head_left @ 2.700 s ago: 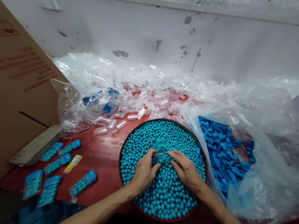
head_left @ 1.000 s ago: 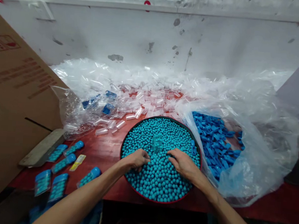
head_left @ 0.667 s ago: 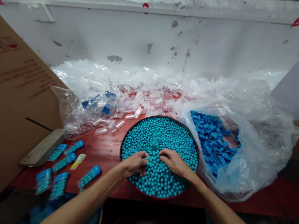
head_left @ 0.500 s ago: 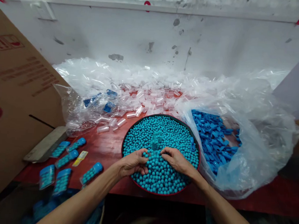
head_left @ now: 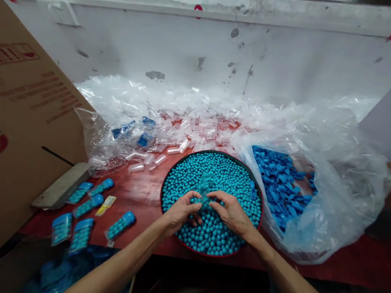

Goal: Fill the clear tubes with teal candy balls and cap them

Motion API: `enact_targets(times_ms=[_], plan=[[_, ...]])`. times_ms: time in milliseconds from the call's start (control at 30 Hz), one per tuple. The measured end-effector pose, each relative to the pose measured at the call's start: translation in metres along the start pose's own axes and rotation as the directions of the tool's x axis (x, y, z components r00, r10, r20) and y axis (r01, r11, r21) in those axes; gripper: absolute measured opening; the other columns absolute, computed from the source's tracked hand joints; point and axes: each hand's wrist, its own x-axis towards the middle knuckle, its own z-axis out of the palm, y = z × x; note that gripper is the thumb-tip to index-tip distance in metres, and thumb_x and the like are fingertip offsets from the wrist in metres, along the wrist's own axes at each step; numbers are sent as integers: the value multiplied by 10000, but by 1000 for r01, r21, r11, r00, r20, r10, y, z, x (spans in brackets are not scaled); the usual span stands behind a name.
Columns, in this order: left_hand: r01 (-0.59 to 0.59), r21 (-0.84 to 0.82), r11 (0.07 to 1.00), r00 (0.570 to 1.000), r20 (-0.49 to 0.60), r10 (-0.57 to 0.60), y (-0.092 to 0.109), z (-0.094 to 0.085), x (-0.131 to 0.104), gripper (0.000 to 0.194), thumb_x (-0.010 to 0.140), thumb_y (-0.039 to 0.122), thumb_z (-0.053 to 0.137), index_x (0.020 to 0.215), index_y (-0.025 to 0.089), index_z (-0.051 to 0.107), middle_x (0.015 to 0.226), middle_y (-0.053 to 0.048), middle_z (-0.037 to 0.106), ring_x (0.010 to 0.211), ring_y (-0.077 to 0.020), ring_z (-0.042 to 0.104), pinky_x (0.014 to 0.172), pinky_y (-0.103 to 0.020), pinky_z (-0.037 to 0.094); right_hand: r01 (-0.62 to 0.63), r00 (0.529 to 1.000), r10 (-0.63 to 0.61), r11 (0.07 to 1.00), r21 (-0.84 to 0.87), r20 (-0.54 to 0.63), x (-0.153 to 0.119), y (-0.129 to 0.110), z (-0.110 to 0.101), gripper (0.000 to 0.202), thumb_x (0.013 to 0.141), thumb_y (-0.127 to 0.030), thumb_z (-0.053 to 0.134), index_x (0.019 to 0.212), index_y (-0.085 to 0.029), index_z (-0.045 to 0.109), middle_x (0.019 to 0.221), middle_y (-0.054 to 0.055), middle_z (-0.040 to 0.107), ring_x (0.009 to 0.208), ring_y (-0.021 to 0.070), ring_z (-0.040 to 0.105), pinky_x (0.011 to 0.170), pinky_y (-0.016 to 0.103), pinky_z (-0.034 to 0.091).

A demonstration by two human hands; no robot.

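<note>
A round dark bowl with a red outer edge (head_left: 162, 193) is filled with small teal balls (head_left: 193, 169). Over its middle, a clear plastic container (head_left: 207, 183) stands out as a teal-tinted patch among the balls. My left hand (head_left: 186, 211) has thumb and forefinger pinched at the container's near end. From the other side, the fingers of my right hand (head_left: 227, 212) close on the same end. The fingertips partly cover what lies between them. A blue cap (head_left: 253, 190) rests on the balls by the bowl's right rim.
Filled blue-capped containers (head_left: 120, 225) lie left on the red table (head_left: 145, 183), near a yellow-white label (head_left: 105, 206) and a grey block (head_left: 62, 188). A cardboard box (head_left: 21, 128) stands left. Clear empty tubes (head_left: 196, 133) lie behind; a plastic bag (head_left: 332, 211) holds blue caps (head_left: 277, 184).
Both hands have moved slightly away from me and closer together, meeting at the container's near end. The whole view has shifted a little.
</note>
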Motion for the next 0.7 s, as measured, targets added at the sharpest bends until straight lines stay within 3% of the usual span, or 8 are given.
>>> enact_targets(times_ms=[100,200,267,367,467,533,600,700], plan=[[-42,18,999,999,-9,43,-2,5,2,300,687,321,599,915,192,454,592,66,493,456,-65,531,417,-152,377,-6,998,3,998,58,60,3,0,-6,182,780,-204,498,926,-212,607,828,0,621,775,132,553,756,265,422],[-25,-87,996,996,80,32,-3,7,3,315,722,320,565,983,189,448,645,37,532,471,-76,546,417,-161,384,-23,992,7,992,127,127,7,4,-12,284,790,-225,489,1072,-212,529,806,-12,595,724,116,545,709,240,434],[7,-172,985,992,122,14,-3,6,3,301,732,320,553,974,195,426,694,15,556,485,-90,561,396,-159,375,-33,994,22,994,107,106,7,10,-16,317,814,-244,454,1127,-202,477,820,-5,582,718,113,544,696,234,437],[31,-233,972,991,131,0,-2,3,0,283,738,317,546,954,205,402,770,-9,578,503,-98,571,363,-147,353,-41,997,53,981,-190,61,3,20,-21,300,808,-258,464,1100,-196,491,932,41,561,815,146,546,748,267,420],[29,-219,975,996,86,-10,0,3,-3,286,733,317,553,953,213,402,782,-4,570,490,-87,562,346,-138,340,-58,978,153,853,-519,140,0,30,-20,281,747,-291,544,1012,-197,533,975,76,533,819,188,555,711,293,423],[13,-175,984,999,41,-6,1,6,-3,279,728,312,558,945,210,416,740,16,544,475,-80,553,338,-135,335,-72,960,216,801,-594,176,1,36,-16,220,749,-259,532,958,-194,544,930,72,545,769,184,565,668,284,425],[4,-125,992,1000,-2,-4,2,11,-2,267,725,301,555,939,204,429,677,37,504,459,-79,545,330,-137,331,-90,963,213,836,-541,168,8,40,-13,166,774,-188,475,920,-185,554,886,57,570,786,172,564,696,276,419],[18,-77,997,999,-44,-22,3,19,1,251,723,298,544,922,191,433,656,45,484,438,-76,532,322,-140,323,-116,979,156,955,-275,129,19,40,-16,174,796,-154,423,879,-172,575,844,24,607,822,150,561,750,267,413]])
